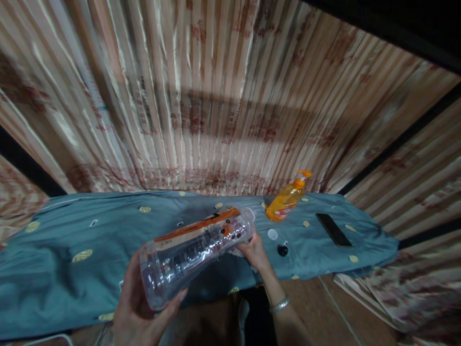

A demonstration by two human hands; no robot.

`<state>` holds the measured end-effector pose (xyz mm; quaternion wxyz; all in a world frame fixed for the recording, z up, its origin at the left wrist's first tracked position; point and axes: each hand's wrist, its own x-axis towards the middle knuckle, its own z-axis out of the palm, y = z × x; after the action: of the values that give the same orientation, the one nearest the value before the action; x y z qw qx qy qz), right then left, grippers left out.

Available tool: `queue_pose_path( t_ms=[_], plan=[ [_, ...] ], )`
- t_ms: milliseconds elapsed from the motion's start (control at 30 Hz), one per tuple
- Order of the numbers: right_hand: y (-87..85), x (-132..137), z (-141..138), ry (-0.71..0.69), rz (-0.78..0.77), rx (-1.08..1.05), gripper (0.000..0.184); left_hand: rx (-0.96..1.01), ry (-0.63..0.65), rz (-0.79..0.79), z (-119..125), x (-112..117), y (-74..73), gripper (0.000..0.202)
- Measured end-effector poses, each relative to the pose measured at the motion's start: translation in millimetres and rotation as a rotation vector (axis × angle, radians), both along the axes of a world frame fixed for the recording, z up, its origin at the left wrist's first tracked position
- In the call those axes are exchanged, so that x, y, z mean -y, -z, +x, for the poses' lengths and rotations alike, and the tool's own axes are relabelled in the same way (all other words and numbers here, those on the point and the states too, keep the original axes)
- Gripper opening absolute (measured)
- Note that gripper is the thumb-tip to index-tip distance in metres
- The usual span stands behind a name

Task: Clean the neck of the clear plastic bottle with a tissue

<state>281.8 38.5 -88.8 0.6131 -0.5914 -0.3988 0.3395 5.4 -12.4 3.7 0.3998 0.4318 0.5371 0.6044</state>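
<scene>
A large clear plastic bottle (pixel 201 245) with an orange and cream label lies tilted across my two hands, above the cloth-covered surface. My left hand (pixel 139 307) is wrapped round its broad base, thumb along the lower side. Near the neck, at the upper right end, my right hand (pixel 254 250) grips the bottle from below; some of its fingers are hidden behind the plastic. A bit of whitish material (pixel 235 252) shows beside the right fingers, too unclear to name. The bottle's mouth appears uncapped.
On the blue-green cloth (pixel 108 230) stand an orange pump bottle (pixel 286 202) and, to its right, a dark phone (pixel 333 229). A white disc (pixel 272 234) and a small black cap-like piece (pixel 283 250) lie nearer. Striped curtains (pixel 216 120) hang behind, with dark frame bars.
</scene>
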Motion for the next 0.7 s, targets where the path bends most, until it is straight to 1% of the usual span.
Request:
queue_pose_path(
  t_ms=[200, 300, 400, 567, 700],
  plan=[
    [2.6, -0.3, 0.1, 0.007, -0.015, -0.023, 0.051, 0.003, -0.013, -0.002, 1.6, 0.2, -1.0, 0.103],
    [3.0, -0.4, -0.1, 0.011, -0.019, -0.025, 0.053, -0.002, -0.014, -0.005, 1.8, 0.6, -2.5, 0.104],
    [1.5, 0.0, 0.1, 0.006, -0.021, -0.006, 0.054, 0.014, 0.001, -0.024, 1.8, 1.1, -3.9, 0.101],
    [-0.3, 0.2, 0.0, 0.009, -0.022, 0.016, 0.058, 0.021, 0.001, -0.023, 2.0, 1.5, -5.0, 0.109],
    [-1.1, 0.2, -1.7, 0.013, -0.014, 0.001, 0.057, 0.01, 0.01, -0.005, 1.3, 1.0, -4.3, 0.099]
  ],
)
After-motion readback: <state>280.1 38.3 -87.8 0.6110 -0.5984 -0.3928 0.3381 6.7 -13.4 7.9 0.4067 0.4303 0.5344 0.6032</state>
